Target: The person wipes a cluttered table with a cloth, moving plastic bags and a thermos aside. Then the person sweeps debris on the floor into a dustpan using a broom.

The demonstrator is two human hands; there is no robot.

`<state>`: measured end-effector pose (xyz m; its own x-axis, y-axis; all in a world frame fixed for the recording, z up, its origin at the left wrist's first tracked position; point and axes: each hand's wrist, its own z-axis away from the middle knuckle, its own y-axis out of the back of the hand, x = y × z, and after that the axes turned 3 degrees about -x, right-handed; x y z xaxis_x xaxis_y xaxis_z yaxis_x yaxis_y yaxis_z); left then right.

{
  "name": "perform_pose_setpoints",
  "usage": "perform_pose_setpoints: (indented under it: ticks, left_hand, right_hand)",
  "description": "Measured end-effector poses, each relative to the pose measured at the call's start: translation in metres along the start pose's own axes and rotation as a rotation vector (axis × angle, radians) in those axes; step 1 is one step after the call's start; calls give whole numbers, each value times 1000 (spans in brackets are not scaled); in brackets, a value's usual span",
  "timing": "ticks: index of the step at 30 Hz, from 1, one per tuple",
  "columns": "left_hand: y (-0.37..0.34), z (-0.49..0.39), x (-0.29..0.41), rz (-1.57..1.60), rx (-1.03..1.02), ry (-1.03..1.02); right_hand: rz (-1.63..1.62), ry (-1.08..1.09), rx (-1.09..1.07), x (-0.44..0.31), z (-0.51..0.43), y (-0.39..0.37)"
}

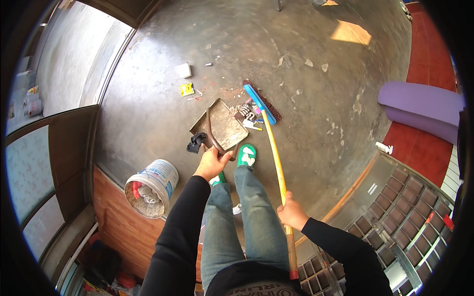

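My left hand (213, 161) grips the dark curved handle of a metal dustpan (224, 127), which rests on the floor before my green shoes. A crumpled black cloth (196, 143) hangs at the pan's left corner, near that hand. My right hand (291, 211) is closed around the yellow wooden handle of a push broom (259, 103). The broom's blue head with dark red bristles stands on the floor right of the pan. Between them lies a small heap of litter with a striped cloth (245, 111). Reddish crumbs spread above the pan.
A yellow wrapper (187, 89) and a white box (184, 70) lie beyond the dustpan. A white plastic bucket (152, 188) stands at left near a door frame. At right are a purple bench (422, 107) and a compartmented rack (403, 199).
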<state>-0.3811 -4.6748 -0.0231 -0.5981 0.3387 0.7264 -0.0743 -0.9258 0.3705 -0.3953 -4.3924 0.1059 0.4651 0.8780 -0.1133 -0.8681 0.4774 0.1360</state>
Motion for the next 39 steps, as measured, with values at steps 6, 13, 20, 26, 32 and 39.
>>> perform_pose_setpoints:
  ticks: [6, 13, 20, 26, 32, 39]
  left_hand:
    - [5, 1, 1, -87, 5, -35]
    - [9, 0, -1, -71, -99, 47]
    - [8, 2, -5, -47, -79, 52]
    - [15, 10, -5, -31, -21, 52]
    - [27, 35, -18, 63, -77, 170]
    - [47, 72, -43, 355, 154, 260]
  right_hand:
    - [-27, 69, -194, -16, 27, -28]
    - [-70, 101, -277, -26, 32, -39]
    - [-344, -6, -354, -28, 49, 16]
    - [-220, 43, -133, -20, 87, 42]
    - [219, 463, 259, -26, 61, 61]
    - [477, 643, 409, -104, -24, 74]
